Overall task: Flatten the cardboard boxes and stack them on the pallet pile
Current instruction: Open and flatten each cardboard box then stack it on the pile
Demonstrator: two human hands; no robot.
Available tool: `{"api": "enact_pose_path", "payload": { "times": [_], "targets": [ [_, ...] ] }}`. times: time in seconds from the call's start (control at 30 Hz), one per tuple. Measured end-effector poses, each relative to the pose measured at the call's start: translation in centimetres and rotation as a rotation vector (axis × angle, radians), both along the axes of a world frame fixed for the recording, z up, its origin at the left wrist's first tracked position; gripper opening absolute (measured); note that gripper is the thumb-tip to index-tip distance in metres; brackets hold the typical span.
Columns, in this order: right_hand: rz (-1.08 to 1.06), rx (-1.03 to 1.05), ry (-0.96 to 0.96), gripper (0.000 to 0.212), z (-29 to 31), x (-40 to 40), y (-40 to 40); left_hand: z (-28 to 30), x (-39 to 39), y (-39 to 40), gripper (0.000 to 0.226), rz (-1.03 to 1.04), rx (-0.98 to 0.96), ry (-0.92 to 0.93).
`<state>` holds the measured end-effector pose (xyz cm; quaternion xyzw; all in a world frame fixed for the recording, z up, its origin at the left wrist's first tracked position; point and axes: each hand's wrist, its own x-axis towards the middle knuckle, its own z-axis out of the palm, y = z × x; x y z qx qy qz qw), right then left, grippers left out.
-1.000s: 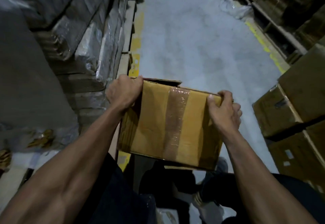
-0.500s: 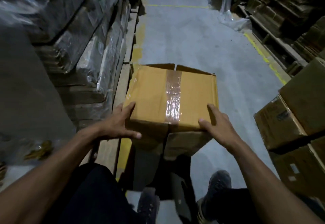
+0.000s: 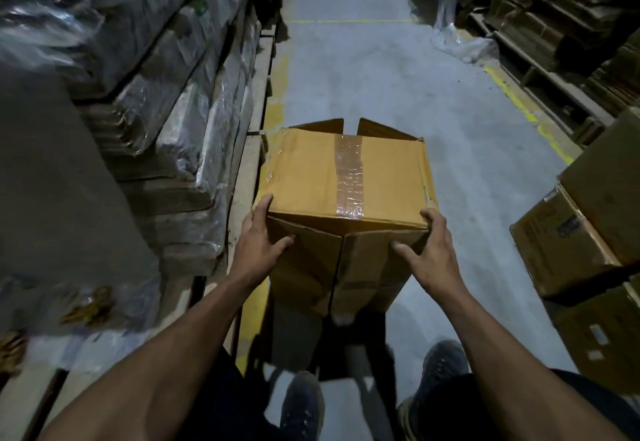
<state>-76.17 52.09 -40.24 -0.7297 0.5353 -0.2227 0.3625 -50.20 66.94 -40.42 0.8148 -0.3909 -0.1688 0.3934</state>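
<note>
Box (image 3: 346, 177) sits in front of me over the aisle floor (image 3: 363, 70), taped face up. My left hand (image 3: 258, 243) and right hand (image 3: 427, 250) press spread, straight fingers on its near flaps. I'm mid-flattening — next I'd guess the tape (image 3: 349, 177) must split. Half a second ago both hands lay higher — the flaps hung lower.

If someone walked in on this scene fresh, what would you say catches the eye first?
The yellow cardboard box at centre, clear tape down its top, its near flaps hanging open. The left hand and right hand hold its near corners, fingers spread. Wrapped flattened cardboard stacks line the left; brown boxes stand right.
</note>
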Motion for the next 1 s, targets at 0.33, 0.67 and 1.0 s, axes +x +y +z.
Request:
{"api": "enact_pose_path", "payload": {
  "times": [0.33, 0.67, 1.0],
  "targets": [
    [-0.084, -0.083, -0.073, 0.065, 1.4, 1.6, 0.5, 1.2, 0.7, -0.2, 0.080, 0.113, 0.056, -0.146],
    [-0.221, -0.238, -0.100, 0.084, 7.4, 0.8, -1.0, 8.3, 1.0, -1.9, 0.084, 0.143, -0.003, -0.315],
    [-0.368, 0.070, -0.244, 0.078, 0.2, -0.7, -2.0, -4.5, -3.0, -0.7, 0.087, 0.142, -0.036, 0.567]
  ]
}}
